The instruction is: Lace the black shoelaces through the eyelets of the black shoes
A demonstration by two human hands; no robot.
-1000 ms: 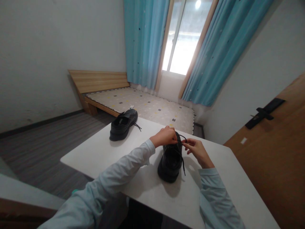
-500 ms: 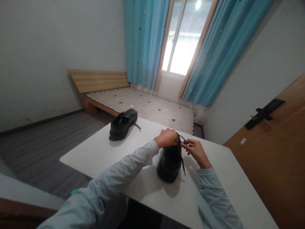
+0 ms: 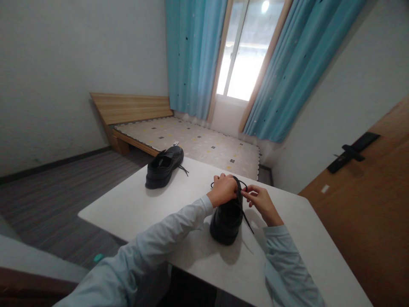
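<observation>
A black lace-up shoe [image 3: 226,221] stands on the white table [image 3: 128,209], its heel toward me. My left hand [image 3: 223,189] is closed over the left side of its lacing, with a loop of black shoelace showing past the fingers. On the other side, my right hand [image 3: 258,199] pinches the black shoelace [image 3: 244,185] between thumb and fingertips. One lace end hangs down the shoe's right side. The other black shoe [image 3: 162,168] sits farther off at the table's left, its lace trailing onto the tabletop.
Beyond the table lies a bed with a patterned mattress [image 3: 204,140] and a wooden headboard [image 3: 131,106]. Blue curtains [image 3: 194,59] hang beside the window. At the right is a wooden door [image 3: 361,204] with a black handle [image 3: 353,152]. A small green thing [image 3: 99,257] is on the floor.
My left hand has shifted slightly down, and a lace loop now shows at its left. The hanging lace end has swung to the right. The far shoe stays put.
</observation>
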